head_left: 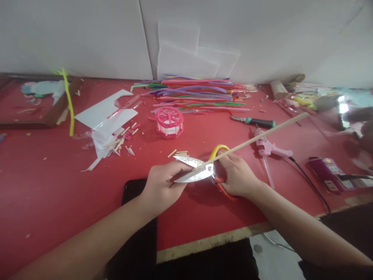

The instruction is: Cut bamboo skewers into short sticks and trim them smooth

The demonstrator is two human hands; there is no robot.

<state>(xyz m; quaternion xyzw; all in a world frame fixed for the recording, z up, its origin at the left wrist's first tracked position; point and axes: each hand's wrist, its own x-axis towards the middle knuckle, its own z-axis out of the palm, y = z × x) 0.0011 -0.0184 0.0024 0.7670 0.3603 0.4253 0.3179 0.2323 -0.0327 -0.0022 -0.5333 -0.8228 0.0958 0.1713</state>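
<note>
My right hand [237,173] is closed round the yellow and orange handles of a pair of scissors [195,177], whose blades are spread and point left. Between the blades lies a long thin wooden stick [256,138], slanting up to the right. My left hand [163,186] pinches the stick's lower end beside the blades; the fingertips are partly hidden. Just beyond the blades, several short cut stick pieces [182,153] rest on the red table [192,217]. Farther back stands a small pink round frame [169,123] with short wooden posts and a white inside.
Coloured pipe cleaners [198,93] lie along the wall. A craft knife [253,121], a pink glue gun [269,147] with a cord and a purple power strip [332,175] are at right. Paper scraps [101,109] lie left, a black phone-like slab [136,233] near the front edge.
</note>
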